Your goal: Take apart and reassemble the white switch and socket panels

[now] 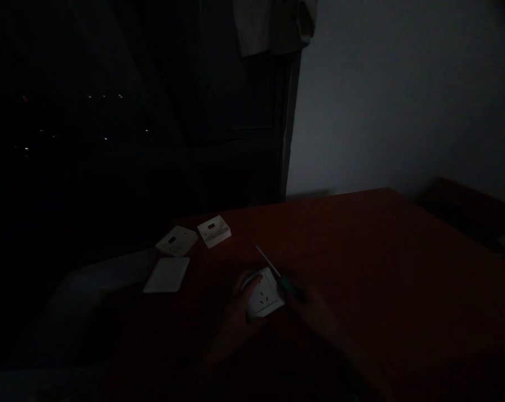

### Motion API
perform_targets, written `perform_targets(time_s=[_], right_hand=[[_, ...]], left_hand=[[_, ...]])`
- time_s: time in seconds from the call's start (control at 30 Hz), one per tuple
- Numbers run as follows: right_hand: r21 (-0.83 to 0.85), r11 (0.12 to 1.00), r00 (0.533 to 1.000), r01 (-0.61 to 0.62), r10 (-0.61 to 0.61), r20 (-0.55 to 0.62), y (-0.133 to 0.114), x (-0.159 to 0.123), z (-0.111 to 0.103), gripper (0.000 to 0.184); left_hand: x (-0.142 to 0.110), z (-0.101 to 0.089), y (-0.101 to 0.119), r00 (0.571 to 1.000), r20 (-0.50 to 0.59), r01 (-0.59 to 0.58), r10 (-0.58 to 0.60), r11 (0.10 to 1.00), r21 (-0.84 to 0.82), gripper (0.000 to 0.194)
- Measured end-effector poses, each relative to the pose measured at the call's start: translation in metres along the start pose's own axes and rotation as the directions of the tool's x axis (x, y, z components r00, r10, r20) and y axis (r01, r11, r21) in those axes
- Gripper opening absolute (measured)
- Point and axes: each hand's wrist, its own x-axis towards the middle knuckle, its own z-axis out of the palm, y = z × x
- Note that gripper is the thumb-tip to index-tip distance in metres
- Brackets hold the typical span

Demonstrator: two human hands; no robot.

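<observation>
A white wall socket (265, 296) with a square faceplate is in front of me, its slots facing up. My left hand (240, 315) is closed round its left side, with the thumb and fingers on its edges. In my right hand (306, 304) is a screwdriver (286, 283) with a green handle. Its metal shaft points away to the upper left, past the socket's top corner, and the tip touches nothing that I can make out. The right fingers are dim, but they wrap round the handle near the socket's right edge.
Two white mounting boxes (214, 231) lie toward the table's far left edge. Nearer me is a flat white plate (167, 274). The reddish-brown table (361, 251) meets a pale wall (403, 100) behind. Cloth (273, 28) hangs by a dark window frame. The room is very dark.
</observation>
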Motion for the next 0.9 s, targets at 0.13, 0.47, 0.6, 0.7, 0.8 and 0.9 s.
perform_targets(time_s=[0.13,0.47,0.6,0.7,0.8,0.9], right_hand=[[0.062,0.998,0.999,-0.029,0.028,0.023,-0.002,-0.005,-0.002,0.034],[0.491,0.844,0.967,-0.215,0.255,-0.017,-0.005,-0.023,0.001,0.045],[0.546,0.805,0.961,-0.232,0.277,-0.001,-0.007,-0.026,0.001,0.041],[0.524,0.824,0.969,-0.215,0.247,0.008,-0.009,-0.026,0.001,0.041],[0.414,0.881,0.967,-0.228,0.256,-0.013,-0.010,-0.023,0.000,0.046],[0.228,0.955,0.979,-0.191,0.202,-0.026,-0.008,-0.017,0.000,0.047]], left_hand=[[0.000,-0.002,0.009,1.000,-0.023,0.017,-0.016,1.000,0.012,0.077],[-0.010,-0.013,0.028,0.993,-0.086,-0.083,0.087,0.996,0.043,0.077],[-0.010,-0.018,0.031,0.991,-0.085,-0.099,0.100,0.995,0.015,0.077],[-0.010,-0.020,0.033,0.991,-0.090,-0.104,0.101,0.994,-0.026,0.078],[-0.007,-0.017,0.030,0.992,-0.086,-0.096,0.092,0.994,-0.044,0.078],[-0.004,-0.011,0.022,0.996,-0.046,-0.077,0.075,0.996,-0.042,0.076]])
